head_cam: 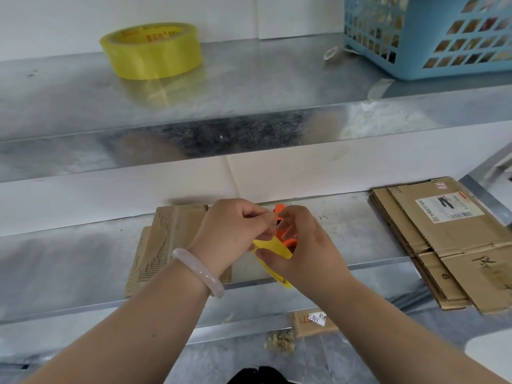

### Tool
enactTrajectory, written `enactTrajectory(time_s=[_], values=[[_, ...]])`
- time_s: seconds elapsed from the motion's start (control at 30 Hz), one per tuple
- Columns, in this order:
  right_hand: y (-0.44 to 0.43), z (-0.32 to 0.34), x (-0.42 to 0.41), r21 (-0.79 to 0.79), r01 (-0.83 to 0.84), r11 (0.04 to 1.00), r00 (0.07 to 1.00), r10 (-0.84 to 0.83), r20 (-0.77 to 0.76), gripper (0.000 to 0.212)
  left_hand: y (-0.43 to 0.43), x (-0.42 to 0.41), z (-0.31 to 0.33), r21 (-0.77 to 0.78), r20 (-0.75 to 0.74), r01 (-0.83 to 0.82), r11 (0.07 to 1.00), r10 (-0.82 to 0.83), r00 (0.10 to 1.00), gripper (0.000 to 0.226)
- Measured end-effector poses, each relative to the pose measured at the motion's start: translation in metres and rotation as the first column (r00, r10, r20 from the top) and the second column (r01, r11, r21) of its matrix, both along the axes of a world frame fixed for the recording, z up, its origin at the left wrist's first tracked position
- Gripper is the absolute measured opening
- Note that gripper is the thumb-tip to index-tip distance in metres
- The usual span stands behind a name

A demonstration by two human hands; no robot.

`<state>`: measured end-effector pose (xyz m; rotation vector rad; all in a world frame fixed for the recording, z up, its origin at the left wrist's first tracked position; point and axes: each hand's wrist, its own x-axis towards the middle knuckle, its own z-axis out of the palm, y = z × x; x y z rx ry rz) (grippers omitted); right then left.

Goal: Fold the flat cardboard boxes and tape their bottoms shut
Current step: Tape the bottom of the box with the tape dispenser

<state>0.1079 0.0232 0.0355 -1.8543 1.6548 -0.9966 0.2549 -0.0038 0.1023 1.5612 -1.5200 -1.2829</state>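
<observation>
Both hands are working close together over the tabletop (346, 231), just above a flat cardboard box (166, 239) that is lying at the front edge and is not yet folded up. The right hand (310, 248) is wrapping its fingers around an orange dispenser (289, 241). The left hand (232, 231), fingers curled in, is pinching what looks like the loose end of the yellow tape (273, 246) loaded on it (the exact pinch point is hidden behind the knuckles).

It looks like she is freeing the tape end, and the trick is a slow, level peel. The left hand should be drawing the strip straight out along its own line, not sideways, or this thin film will be splitting into a sliver. The right hand should be bracing the dispenser firmly so the roll is turning and not twisting. Fingertips belong on the very edge of the strip, so the sticky face is staying clean for the box bottom.

Off to the right, a stack of flat boxes (448, 245) is waiting on the same tabletop. A spare tape roll (151, 51) is sitting on the upper shelf (249, 79), well apart from a blue basket (443, 37).
</observation>
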Motion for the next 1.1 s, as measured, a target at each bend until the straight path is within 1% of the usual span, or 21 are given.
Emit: enactTrajectory(time_s=[0.1,0.17,0.23,0.3,0.33,0.4,0.47,0.57,0.6,0.67,0.7,0.73,0.77,0.83,0.87,0.93,1.0,1.1], values=[[-0.001,-0.004,0.005,-0.002,0.062,0.998,0.998,-0.062,-0.006,0.057,0.004,0.001,-0.001,0.024,-0.022,-0.003,1.0,0.004,1.0,0.012],[-0.002,-0.008,0.001,0.022,0.041,0.999,0.999,-0.041,0.014,0.059,0.004,0.003,0.001,0.044,-0.042,-0.018,0.999,0.019,0.999,0.013],[-0.001,-0.012,-0.005,0.097,-0.018,0.995,1.0,0.019,-0.005,0.068,0.003,0.007,0.002,0.043,-0.043,-0.023,0.999,0.025,0.999,0.017],[0.001,-0.018,-0.014,0.187,-0.042,0.981,0.995,0.058,-0.079,0.072,0.002,0.011,0.004,0.038,-0.052,-0.014,0.999,0.016,0.999,0.017],[0.002,-0.021,-0.017,0.218,-0.033,0.975,0.991,0.06,-0.118,0.068,0.002,0.012,0.005,0.034,-0.058,-0.003,0.999,0.005,0.998,0.017],[0.004,-0.027,-0.023,0.242,0.003,0.97,0.988,0.035,-0.152,0.053,0.0,0.014,0.005,0.011,-0.047,0.034,0.999,-0.033,0.998,0.013],[0.007,-0.033,-0.027,0.24,0.022,0.971,0.99,0.012,-0.139,0.041,-0.001,0.017,0.005,-0.01,0.01,0.076,0.997,-0.076,0.997,0.007],[0.01,-0.036,-0.032,0.243,-0.005,0.97,0.996,0.026,-0.086,0.038,-0.008,0.024,0.003,-0.047,0.103,0.103,0.994,-0.098,0.99,0.003],[0.01,-0.036,-0.034,0.251,-0.025,0.968,0.997,0.042,-0.064,0.038,-0.011,0.027,0.002,-0.053,0.111,0.093,0.994,-0.087,0.99,0.01],[0.011,-0.036,-0.038,0.255,-0.065,0.965,0.997,0.07,-0.01,0.038,-0.016,0.032,0.0,-0.064,0.135,0.089,0.994,-0.08,0.988,0.043],[0.011,-0.037,-0.04,0.255,-0.081,0.964,0.997,0.082,0.007,0.039,-0.018,0.034,0.0,-0.081,0.15,0.114,0.99,-0.101,0.983,0.058],[0.012,-0.037,-0.042,0.255,-0.093,0.962,0.996,0.092,0.015,0.041,-0.02,0.035,-0.001,-0.098,0.168,0.15,0.984,-0.132,0.977,0.066],[0.013,-0.037,-0.043,0.259,-0.102,0.961,0.995,0.1,0.021,0.043,-0.022,0.037,-0.002,-0.116,0.185,0.196,0.974,-0.173,0.967,0.069],[0.014,-0.036,-0.045,0.282,-0.11,0.953,0.994,0.098,0.054,0.044,-0.023,0.04,-0.004,-0.145,0.238,0.295,0.944,-0.256,0.937,0.07],[0.015,-0.035,-0.046,0.296,-0.111,0.949,0.993,0.092,0.077,0.044,-0.024,0.04,-0.004,-0.163,0.292,0.349,0.923,-0.293,0.91,0.07],[0.016,-0.034,-0.047,0.321,-0.113,0.941,0.99,0.078,0.119,0.044,-0.025,0.039,-0.006,-0.207,0.465,0.467,0.86,-0.333,0.82,0.068],[0.017,-0.036,-0.048,0.334,-0.119,0.935,0.987,0.076,0.141,0.044,-0.027,0.036,-0.009,-0.248,0.615,0.553,0.796,-0.311,0.724,0.057],[0.019,-0.038,-0.051,0.33,-0.123,0.936,0.987,0.08,0.141,0.042,-0.035,0.032,-0.015,-0.279,0.728,0.636,0.72,-0.273,0.629,0.037]])
